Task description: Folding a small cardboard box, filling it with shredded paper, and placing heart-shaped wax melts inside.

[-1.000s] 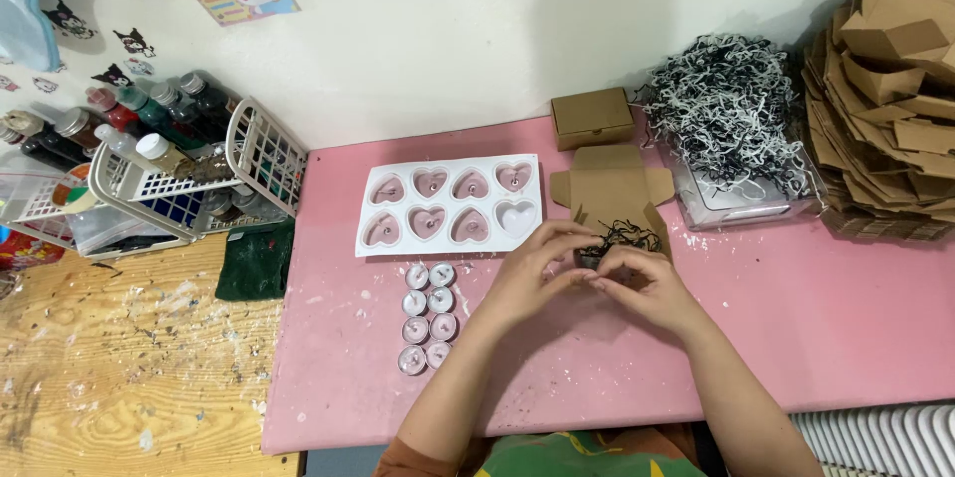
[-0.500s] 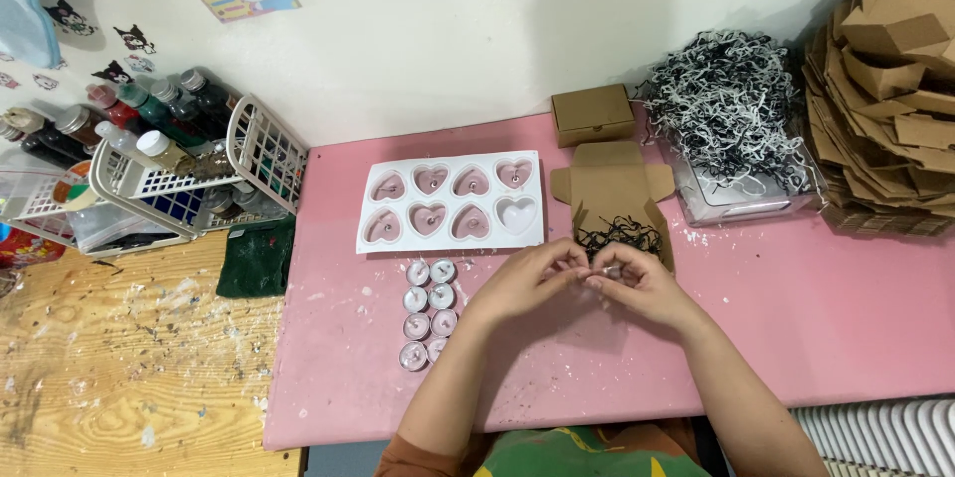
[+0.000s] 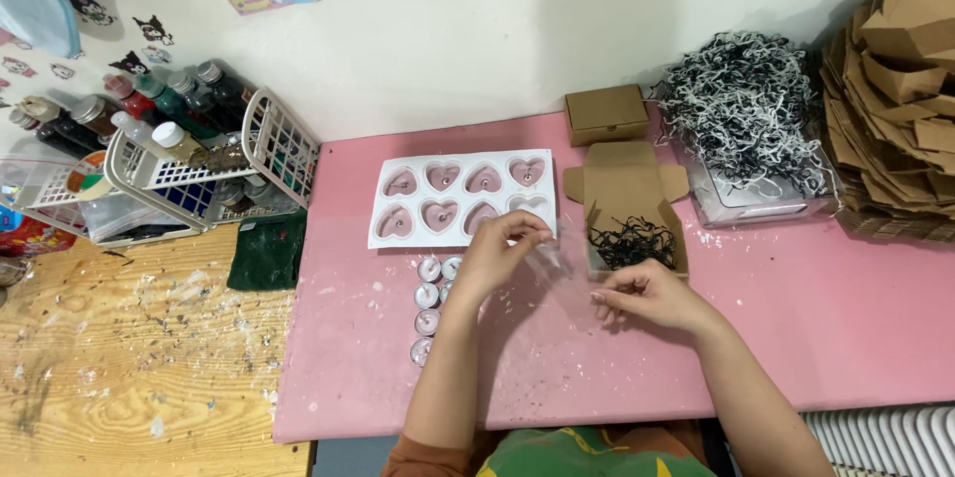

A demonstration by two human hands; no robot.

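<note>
My left hand (image 3: 502, 250) and my right hand (image 3: 645, 295) each pinch an end of a clear plastic film bag (image 3: 557, 263) over the pink table (image 3: 816, 338). Just behind the hands stands an open brown cardboard box (image 3: 627, 200) with dark shredded paper (image 3: 633, 238) inside. A white heart-shaped mould tray (image 3: 460, 196) with pink wax hearts lies to the left of the box. Several small pink tealight candles (image 3: 429, 303) sit in rows under my left forearm.
A closed small brown box (image 3: 606, 114) sits by the wall. A heap of black and white shredded paper (image 3: 746, 104) rests on a clear container. Folded cardboard boxes (image 3: 895, 89) are stacked at the right. A white wire basket of bottles (image 3: 189, 164) stands at the left.
My hands, close together in front of the open box before, have drawn apart. The left has risen towards the mould tray, and the clear film is now stretched between them.
</note>
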